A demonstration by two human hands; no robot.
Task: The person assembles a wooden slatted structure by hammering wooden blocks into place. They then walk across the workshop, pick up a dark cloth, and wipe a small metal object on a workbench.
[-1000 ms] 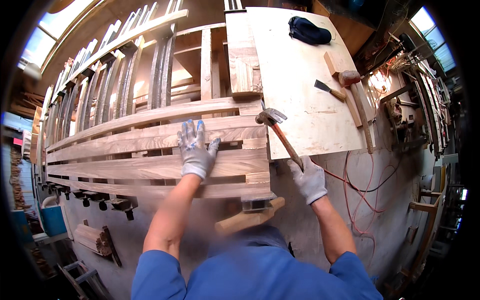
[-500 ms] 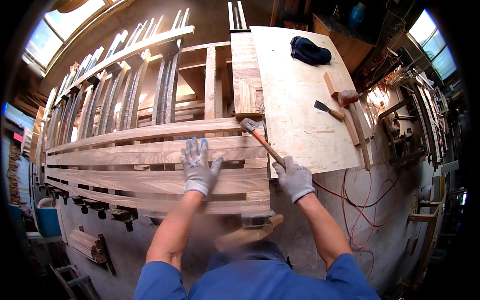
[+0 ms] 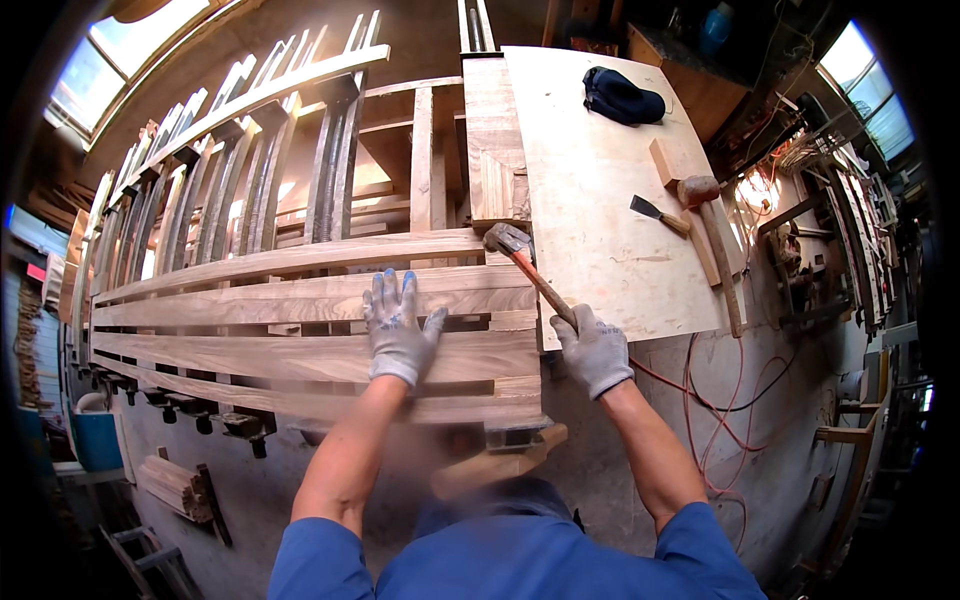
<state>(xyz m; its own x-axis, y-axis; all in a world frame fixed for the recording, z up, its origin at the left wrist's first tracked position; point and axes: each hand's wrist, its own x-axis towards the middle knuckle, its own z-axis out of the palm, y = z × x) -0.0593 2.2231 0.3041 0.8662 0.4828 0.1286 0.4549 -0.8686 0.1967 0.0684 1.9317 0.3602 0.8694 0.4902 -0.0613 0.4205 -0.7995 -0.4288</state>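
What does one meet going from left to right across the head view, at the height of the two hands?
Long pale wooden planks → grey-gloved left hand → wooden-handled hammer → grey-gloved right hand → red cable.

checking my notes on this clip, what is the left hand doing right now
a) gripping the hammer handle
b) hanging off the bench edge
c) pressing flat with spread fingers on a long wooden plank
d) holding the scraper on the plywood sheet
c: the grey-gloved left hand lies flat, fingers spread, on a long pale wooden plank, while the gloved right hand grips the wooden-handled hammer.
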